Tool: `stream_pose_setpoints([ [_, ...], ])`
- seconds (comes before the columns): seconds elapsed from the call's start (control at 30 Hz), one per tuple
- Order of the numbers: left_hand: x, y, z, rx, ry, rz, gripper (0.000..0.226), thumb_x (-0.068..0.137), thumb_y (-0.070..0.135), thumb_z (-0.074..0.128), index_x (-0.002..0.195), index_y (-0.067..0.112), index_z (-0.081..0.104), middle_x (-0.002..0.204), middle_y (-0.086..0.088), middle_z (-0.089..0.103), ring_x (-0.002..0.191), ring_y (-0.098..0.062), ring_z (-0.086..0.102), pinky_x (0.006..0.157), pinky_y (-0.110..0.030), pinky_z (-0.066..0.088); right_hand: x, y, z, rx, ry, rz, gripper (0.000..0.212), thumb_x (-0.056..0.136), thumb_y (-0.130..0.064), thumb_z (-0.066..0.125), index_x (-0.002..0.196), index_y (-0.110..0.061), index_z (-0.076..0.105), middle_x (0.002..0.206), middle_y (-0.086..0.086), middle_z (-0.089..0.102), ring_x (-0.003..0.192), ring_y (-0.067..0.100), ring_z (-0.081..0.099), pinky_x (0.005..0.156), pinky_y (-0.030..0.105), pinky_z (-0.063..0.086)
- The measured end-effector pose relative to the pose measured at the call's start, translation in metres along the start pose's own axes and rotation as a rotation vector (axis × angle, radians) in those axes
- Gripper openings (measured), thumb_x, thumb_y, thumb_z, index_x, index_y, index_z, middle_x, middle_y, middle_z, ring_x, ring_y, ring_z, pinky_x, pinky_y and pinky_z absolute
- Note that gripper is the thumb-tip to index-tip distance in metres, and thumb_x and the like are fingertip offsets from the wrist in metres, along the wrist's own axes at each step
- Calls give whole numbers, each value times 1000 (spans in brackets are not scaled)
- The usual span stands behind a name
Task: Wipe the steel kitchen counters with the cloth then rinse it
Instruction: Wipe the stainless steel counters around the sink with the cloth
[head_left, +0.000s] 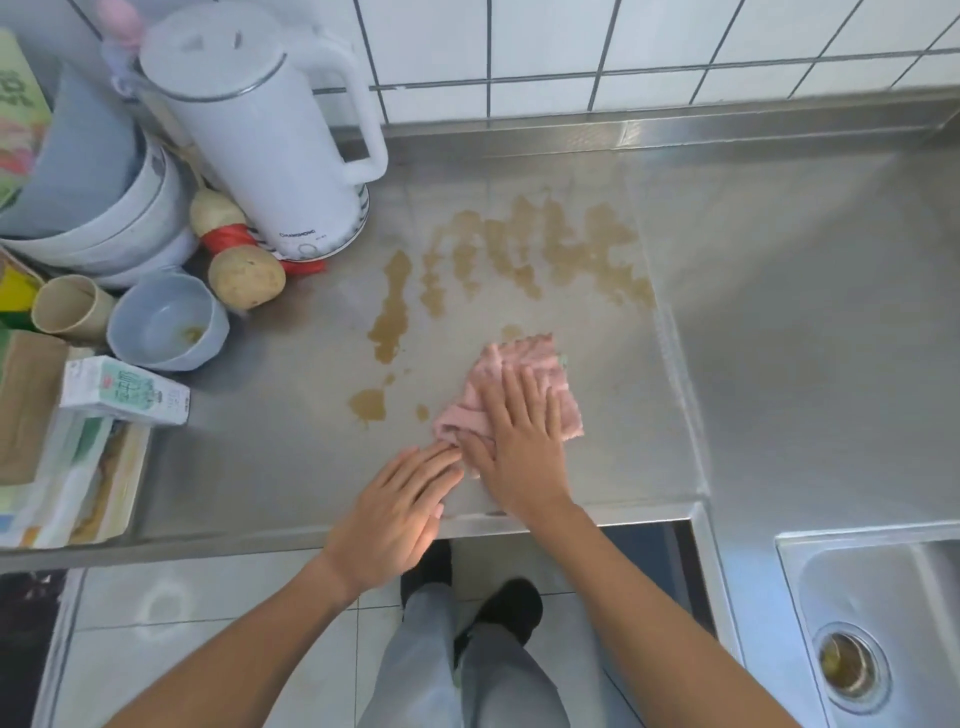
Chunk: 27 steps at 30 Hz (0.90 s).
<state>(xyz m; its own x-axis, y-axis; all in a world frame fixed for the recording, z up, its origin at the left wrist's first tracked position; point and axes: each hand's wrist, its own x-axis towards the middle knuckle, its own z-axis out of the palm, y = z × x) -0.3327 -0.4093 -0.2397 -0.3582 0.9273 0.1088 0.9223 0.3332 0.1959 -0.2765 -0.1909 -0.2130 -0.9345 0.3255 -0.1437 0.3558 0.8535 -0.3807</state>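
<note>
Steel counter (545, 156) under a white-tiled wall, brown spill ahead of the cloth.

The pink cloth (511, 382) lay flat on the counter near the front edge, and the right hand (519, 447) pressed on it with fingers straight and spread, gripping nothing. The left hand (400, 506) rested just beside it on the bare steel, fingers straight and together, their tips touching the cloth's near-left corner. The brown spill (519, 244) lay beyond the fingertips, away from the person and somewhat to the left, stretching across toward the white kettle (275, 130); smaller brown drops (369, 405) sat just left of the cloth. The wipe probably needed a push forward and leftward, and the right hand was the nearer one. The sink (872, 623) waited well off to the right for rinsing.
</note>
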Motion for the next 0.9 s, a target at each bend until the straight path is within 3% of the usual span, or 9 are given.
stream_pose_setpoints([
  [0.1, -2, -1, 3, -3, -3, -9, 47, 109, 22, 36, 154, 14, 45, 163, -6, 44, 154, -25, 40, 129, -48, 29, -30, 21, -4, -62, -69, -138, 71, 107, -63, 19, 166, -26, 9, 174, -2, 2, 160, 19, -10, 131, 48, 3],
  [0.2, -2, -1, 7, -8, -6, 3, 48, 110, 22, 31, 155, 14, 45, 168, -5, 38, 161, -22, 27, 130, -47, 26, -53, 71, -26, -104, -82, -148, 72, 105, -67, 16, 165, -26, 16, 174, -2, 11, 161, 15, -5, 130, 52, 15],
  [0.3, -4, 0, 7, -1, 5, -4, 48, 109, 21, 34, 155, 14, 45, 170, -5, 36, 162, -22, 24, 132, -45, 22, -51, 100, -49, -116, -13, 60, 86, 97, -79, 23, 164, -24, 27, 173, 0, 20, 161, 18, 5, 130, 54, 9],
  [0.4, -2, 1, 1, -24, 18, -3, 48, 105, 19, 46, 152, 14, 51, 167, -5, 40, 160, -22, 30, 130, -46, 26, -22, 94, -58, -124, 14, 229, 91, 84, -85, 39, 158, -33, 33, 173, 3, 14, 161, 29, 4, 127, 57, -1],
  [0.47, 0, 2, -4, -34, 26, -11, 47, 102, 19, 51, 149, 13, 56, 165, -5, 45, 158, -23, 35, 129, -45, 29, 3, 72, -51, -111, 56, 332, 88, 87, -83, 34, 160, -34, 29, 174, 4, 13, 160, 33, 3, 127, 61, 7],
  [0.53, 3, 2, -10, -79, 40, -21, 44, 101, 19, 53, 144, 12, 61, 161, -5, 50, 155, -22, 40, 127, -45, 34, 28, 36, -34, -122, 51, 406, 85, 95, -80, 19, 165, -33, 13, 175, 6, 3, 161, 32, -5, 127, 60, 3],
  [0.67, 1, -7, -25, -309, 103, -22, 21, 103, 21, 60, 118, 11, 71, 139, -4, 65, 141, -22, 54, 120, -37, 41, 44, -45, 2, -136, 5, 144, 75, 103, -67, 21, 166, -28, 9, 174, 7, -1, 161, 27, -11, 129, 52, -10],
  [0.8, -30, -37, -38, -408, 176, -38, 11, 102, 21, 64, 108, 15, 70, 122, 3, 68, 124, -18, 62, 109, -27, 43, -8, -52, 17, -160, -74, -137, 70, 107, -61, 24, 166, -25, 14, 175, 7, 4, 161, 26, -4, 130, 50, 5],
  [0.9, -57, -67, -44, -415, 197, -96, 13, 103, 24, 65, 108, 13, 70, 124, 2, 67, 128, -18, 61, 106, -33, 46, -41, -15, 4, -222, -95, -139, 68, 107, -62, 19, 166, -29, 15, 175, 6, 7, 162, 25, 1, 129, 54, 13],
])
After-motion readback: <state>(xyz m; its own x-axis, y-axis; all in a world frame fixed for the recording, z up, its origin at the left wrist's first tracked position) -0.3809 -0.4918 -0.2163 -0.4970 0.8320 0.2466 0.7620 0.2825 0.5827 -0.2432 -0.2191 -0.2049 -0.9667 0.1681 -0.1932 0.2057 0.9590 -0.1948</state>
